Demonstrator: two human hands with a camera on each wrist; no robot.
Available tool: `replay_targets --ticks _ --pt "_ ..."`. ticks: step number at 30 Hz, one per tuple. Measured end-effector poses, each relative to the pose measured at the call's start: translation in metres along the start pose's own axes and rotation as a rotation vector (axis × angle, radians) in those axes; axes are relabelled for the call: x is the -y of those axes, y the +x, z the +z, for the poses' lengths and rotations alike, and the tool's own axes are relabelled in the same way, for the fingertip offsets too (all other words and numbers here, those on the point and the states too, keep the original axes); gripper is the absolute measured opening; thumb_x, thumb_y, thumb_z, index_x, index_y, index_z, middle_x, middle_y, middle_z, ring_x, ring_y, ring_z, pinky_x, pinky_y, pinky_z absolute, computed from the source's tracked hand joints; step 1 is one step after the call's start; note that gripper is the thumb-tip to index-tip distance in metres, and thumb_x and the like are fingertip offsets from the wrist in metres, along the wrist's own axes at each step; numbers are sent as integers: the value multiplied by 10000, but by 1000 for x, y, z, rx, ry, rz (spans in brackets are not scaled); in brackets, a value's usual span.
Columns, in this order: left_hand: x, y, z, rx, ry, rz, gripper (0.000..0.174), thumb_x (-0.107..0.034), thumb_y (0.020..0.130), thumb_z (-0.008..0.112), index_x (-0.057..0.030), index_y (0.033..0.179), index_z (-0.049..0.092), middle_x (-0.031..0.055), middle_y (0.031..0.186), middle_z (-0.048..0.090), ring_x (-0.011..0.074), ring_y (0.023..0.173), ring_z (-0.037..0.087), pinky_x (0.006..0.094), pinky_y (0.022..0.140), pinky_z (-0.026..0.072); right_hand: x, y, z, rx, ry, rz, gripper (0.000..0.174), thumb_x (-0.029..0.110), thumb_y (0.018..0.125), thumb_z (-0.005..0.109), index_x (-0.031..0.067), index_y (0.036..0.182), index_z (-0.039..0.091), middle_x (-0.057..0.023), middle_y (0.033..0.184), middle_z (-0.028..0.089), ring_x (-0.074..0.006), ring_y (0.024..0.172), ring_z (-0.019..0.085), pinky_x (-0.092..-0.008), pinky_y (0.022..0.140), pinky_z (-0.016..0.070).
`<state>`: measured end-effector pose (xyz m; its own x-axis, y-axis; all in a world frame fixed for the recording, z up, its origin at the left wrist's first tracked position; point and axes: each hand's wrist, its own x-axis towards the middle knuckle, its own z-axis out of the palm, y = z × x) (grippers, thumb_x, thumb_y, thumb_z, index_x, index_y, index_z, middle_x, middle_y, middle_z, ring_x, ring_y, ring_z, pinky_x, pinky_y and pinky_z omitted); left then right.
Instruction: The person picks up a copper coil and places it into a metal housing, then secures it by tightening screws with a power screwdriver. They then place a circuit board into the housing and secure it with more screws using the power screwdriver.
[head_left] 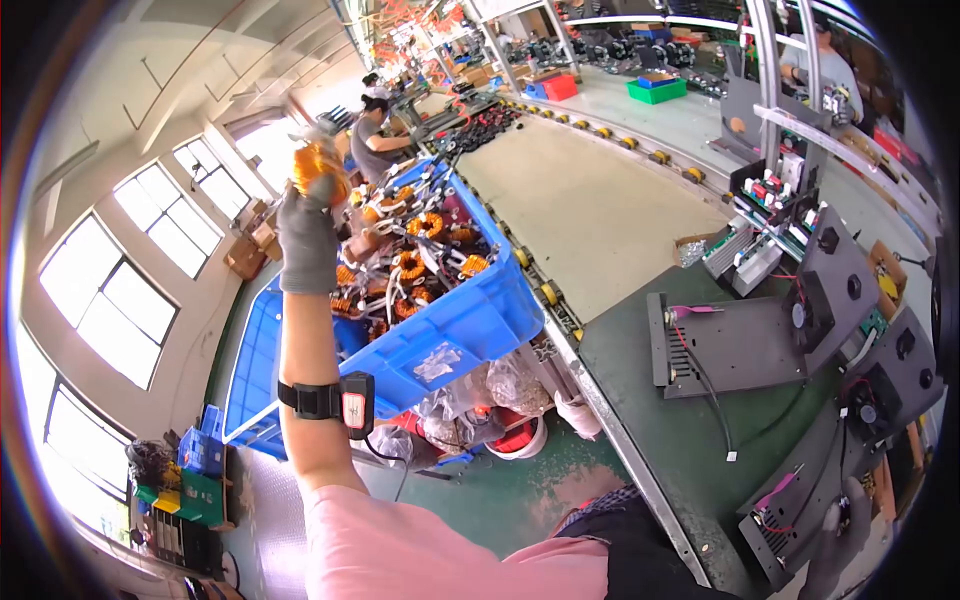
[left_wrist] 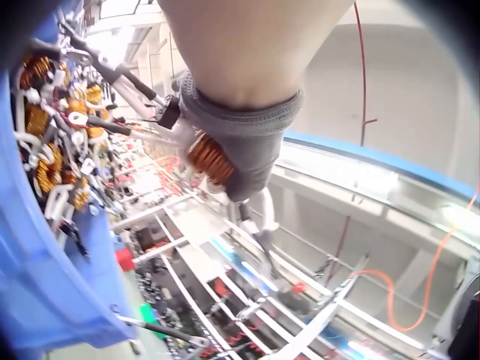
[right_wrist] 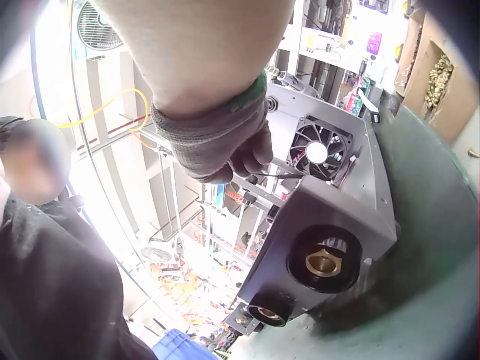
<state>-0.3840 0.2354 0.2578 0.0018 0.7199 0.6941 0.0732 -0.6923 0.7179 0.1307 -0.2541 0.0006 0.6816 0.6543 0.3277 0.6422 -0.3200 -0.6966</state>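
My left hand (head_left: 310, 225), in a grey glove, is raised over the near side of a blue crate (head_left: 500, 300). It grips a toroidal coil (head_left: 318, 170) wound with copper wire; in the left wrist view, white and dark leads hang from the coil (left_wrist: 210, 160). Many similar coils (head_left: 410, 265) with leads fill the crate. My gloved right hand (right_wrist: 217, 150) is at the lower right of the head view, beside a grey metal housing (right_wrist: 322, 217) with a fan (right_wrist: 319, 150). Its fingers are curled near a thin dark piece; I cannot tell whether they hold it.
A second grey housing (head_left: 740, 345) with a cable lies on the green bench (head_left: 630, 390). The conveyor (head_left: 580, 190) runs away beyond the crate. Bags (head_left: 520, 385) and a bucket stand beneath. Other people (head_left: 375, 140) work farther along the line.
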Motion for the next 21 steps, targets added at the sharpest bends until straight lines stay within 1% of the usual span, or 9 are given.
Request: replay_targets --ticks 1,3,5,9,13,14,16,19,21 --pt "-14 0 19 21 -333 -69 459 -303 904 627 -15 1250 539 122 1187 601 230 1109 568 385 956 469 8 2 3 -22 -4 -54 386 -38 843 519 -16 1226 570 -84 1146 614 -158 977 570 -288 851 445" --pt "-22 10 56 188 -827 -148 462 -300 885 640 -52 1258 528 139 1240 567 297 1161 527 483 1028 407 29 6 5 -36 -18 -81 394 -46 816 527 0 1202 591 -82 1157 616 -154 989 571 -280 852 442" --pt "-13 11 100 355 -1170 -208 467 -293 864 652 -56 1248 530 148 1265 555 333 1169 519 528 1070 354 77 15 11 -88 64 -117 298 38 755 580 -27 1045 611 -127 936 571 -220 818 556 -336 705 437" --pt "-12 -46 223 372 -1227 -352 433 -345 883 659 -101 1224 552 84 1211 596 296 1097 566 534 887 485 120 32 7 -17 251 -81 298 104 795 599 -12 1068 627 -85 919 594 -175 810 564 -304 736 448" --pt "-24 -118 322 518 -1481 -687 516 -376 887 642 -63 1277 514 168 1243 570 348 1122 557 556 962 460 115 36 17 -29 400 0 337 216 846 623 1 1106 641 -108 966 650 -201 945 617 -323 852 475" --pt "-22 -131 338 569 -1546 -768 615 -351 849 696 -32 1325 473 198 1334 501 393 1224 477 560 1018 422 105 39 21 -30 441 37 341 236 858 626 13 1115 646 -101 978 649 -203 941 615 -322 857 477" --pt "-38 -162 359 691 -1568 -926 543 -376 883 650 -51 1289 492 159 1264 554 353 1129 549 544 968 462 100 42 21 -67 547 112 352 242 861 626 15 1131 639 -99 1000 646 -194 930 611 -314 849 481" --pt "-44 -194 379 624 -1521 -998 551 -375 888 648 -61 1307 477 152 1257 547 350 1136 544 555 966 456 117 44 16 -100 894 303 321 194 868 611 9 1128 634 -92 1016 643 -170 918 606 -301 819 487" --pt "-48 -204 380 625 -1494 -985 542 -375 901 636 -62 1311 472 147 1246 545 336 1154 532 560 982 440 119 39 17 -255 794 83 291 128 870 590 -7 1125 628 -117 995 638 -182 888 610 -307 780 493"
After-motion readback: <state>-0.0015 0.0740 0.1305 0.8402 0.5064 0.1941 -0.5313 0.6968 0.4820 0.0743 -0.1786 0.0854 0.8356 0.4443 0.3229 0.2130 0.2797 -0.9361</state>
